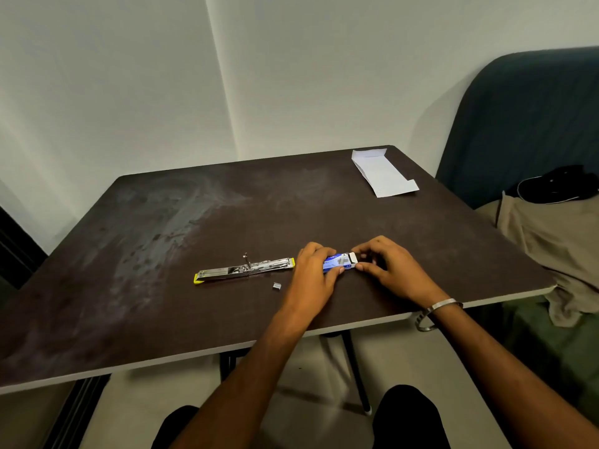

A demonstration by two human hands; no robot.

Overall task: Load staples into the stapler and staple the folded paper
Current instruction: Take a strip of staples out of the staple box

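Stapler lies swung open flat on the table, apparently not yet loaded; a small staple clip sits just beside it. Left hand grips the blue staple box; right hand pinches its white end, contents hidden. Folded paper waits far right, unstapled.

both bare forearms reach forward, converging over the near edge. the left hand lies palm down, fingers curled and thumb tucked in a grip. the right hand pinches with curled fingertips, wrist bent inward toward the left.
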